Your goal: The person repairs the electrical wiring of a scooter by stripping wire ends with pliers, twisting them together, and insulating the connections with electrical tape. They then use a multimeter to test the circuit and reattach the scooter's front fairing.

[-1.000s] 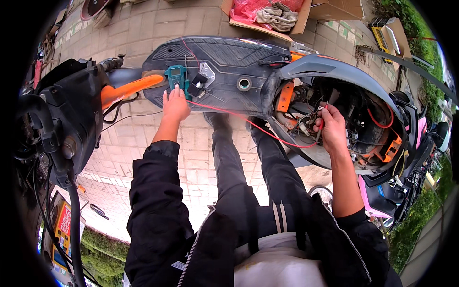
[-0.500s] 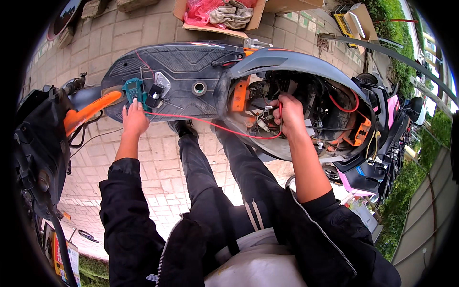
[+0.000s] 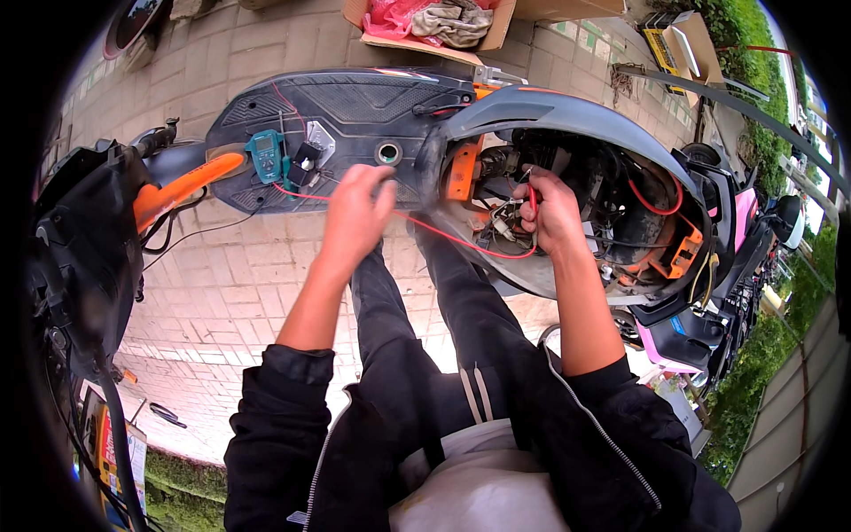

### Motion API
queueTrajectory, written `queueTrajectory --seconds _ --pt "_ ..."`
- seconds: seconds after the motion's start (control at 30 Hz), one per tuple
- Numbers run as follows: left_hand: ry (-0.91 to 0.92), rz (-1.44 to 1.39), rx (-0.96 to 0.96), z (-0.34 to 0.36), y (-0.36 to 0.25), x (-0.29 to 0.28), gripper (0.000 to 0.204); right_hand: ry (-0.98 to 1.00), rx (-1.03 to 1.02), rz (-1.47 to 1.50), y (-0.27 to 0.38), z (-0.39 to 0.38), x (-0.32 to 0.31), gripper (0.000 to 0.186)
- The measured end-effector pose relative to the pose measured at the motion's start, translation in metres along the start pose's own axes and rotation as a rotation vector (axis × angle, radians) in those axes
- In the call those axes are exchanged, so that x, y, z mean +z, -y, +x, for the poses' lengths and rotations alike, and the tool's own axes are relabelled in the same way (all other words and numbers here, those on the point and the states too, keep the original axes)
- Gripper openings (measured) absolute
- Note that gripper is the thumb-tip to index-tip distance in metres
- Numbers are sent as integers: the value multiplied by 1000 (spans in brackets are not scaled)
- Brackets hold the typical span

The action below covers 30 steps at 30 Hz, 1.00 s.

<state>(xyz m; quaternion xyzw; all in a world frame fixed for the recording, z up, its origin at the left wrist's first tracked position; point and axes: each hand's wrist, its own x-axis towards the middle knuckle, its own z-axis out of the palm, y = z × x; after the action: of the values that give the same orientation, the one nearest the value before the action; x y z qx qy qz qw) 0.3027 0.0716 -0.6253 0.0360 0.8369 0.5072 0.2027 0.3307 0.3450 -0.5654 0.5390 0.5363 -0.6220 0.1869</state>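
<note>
My right hand [image 3: 555,215] is closed around a red test probe [image 3: 533,197] over the scooter's opened body [image 3: 567,105]. Loose connectors and a wire bundle [image 3: 503,223] lie just left of those fingers. From the probe a red test lead [image 3: 443,234] runs left to a teal multimeter [image 3: 266,158] on the scooter's footboard [image 3: 355,111]. My left hand [image 3: 355,213] hangs above the footboard's near edge, fingers apart and holding nothing. Beside the multimeter are a small black block [image 3: 306,160] and a clear plastic piece [image 3: 323,137]; the probe's tip is hard to make out.
An orange frame tube [image 3: 191,182] joins the dark front end [image 3: 84,257] at left. A cardboard box [image 3: 496,31] with red mesh and gloves stands beyond the footboard. Another box [image 3: 700,62] lies far right. Several parked scooters [image 3: 709,301] line the right side.
My left hand has left the multimeter and moved right, toward the opened body. My right hand still grips the probe in the compartment. The whole view has shifted slightly.
</note>
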Motion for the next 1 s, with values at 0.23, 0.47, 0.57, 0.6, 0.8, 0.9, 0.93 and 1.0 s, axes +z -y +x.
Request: queueTrajectory --seconds 0.23,0.47,0.57,0.6,0.8,0.9,0.93,1.0 --pt "527 -499 -396 33 -88 91 32 68 -36 15 -5 -4 5 35" --pt "422 -474 -367 41 -70 131 22 24 -135 -91 -13 -4 8 27" --pt "417 -367 -419 42 -77 118 24 28 -193 -107 -19 -2 9 26" --pt "386 -355 -398 40 -75 121 24 32 -211 -117 -21 0 8 26" --pt "283 -520 -326 28 -62 137 20 34 -237 -120 -27 4 8 27" --pt "289 -646 -350 23 -55 143 19 38 -227 -158 -25 1 8 26" --pt "297 -676 -354 23 -53 144 18 40 -227 -154 -25 1 8 26" --pt "293 -702 -349 23 -52 145 18 42 -228 -145 -24 1 8 26"
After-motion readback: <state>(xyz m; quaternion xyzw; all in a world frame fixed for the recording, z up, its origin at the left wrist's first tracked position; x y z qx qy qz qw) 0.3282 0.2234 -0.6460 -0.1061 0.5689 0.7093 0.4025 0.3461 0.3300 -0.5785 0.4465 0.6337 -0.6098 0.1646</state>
